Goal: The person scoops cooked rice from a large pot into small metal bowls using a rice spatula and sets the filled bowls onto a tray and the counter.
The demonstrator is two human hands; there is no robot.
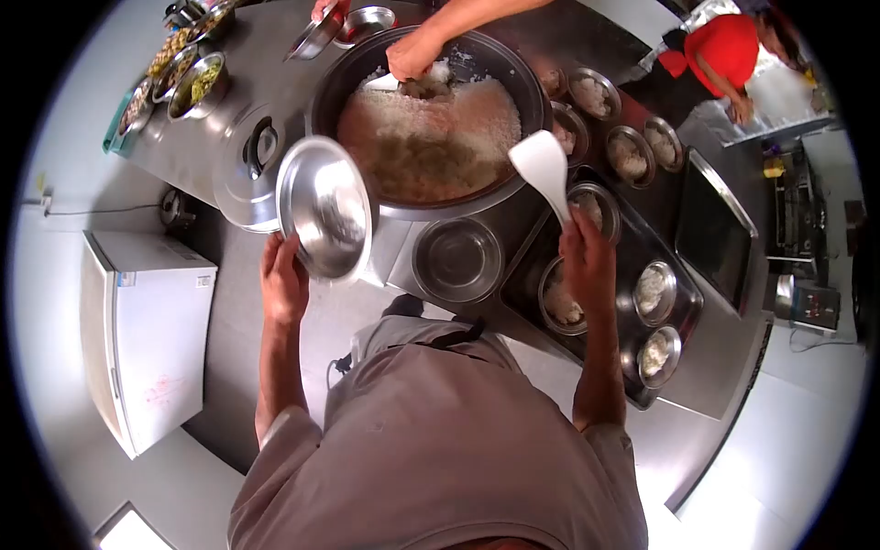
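Observation:
My left hand grips the lower rim of a shiny metal bowl, tilted with its inside toward me and no food visible in it. In my right hand is a white paddle, its blade raised at the right rim of a large dark pot. Rice fills much of the pot. At its far side a co-worker's hand dips a white utensil into the rice. Below the pot sits an empty metal bowl.
Several bowls of rice stand on the right, some on a dark tray. A lid lies left of the pot. Bowls of food are at upper left. A white fridge stands lower left. A person in red is at upper right.

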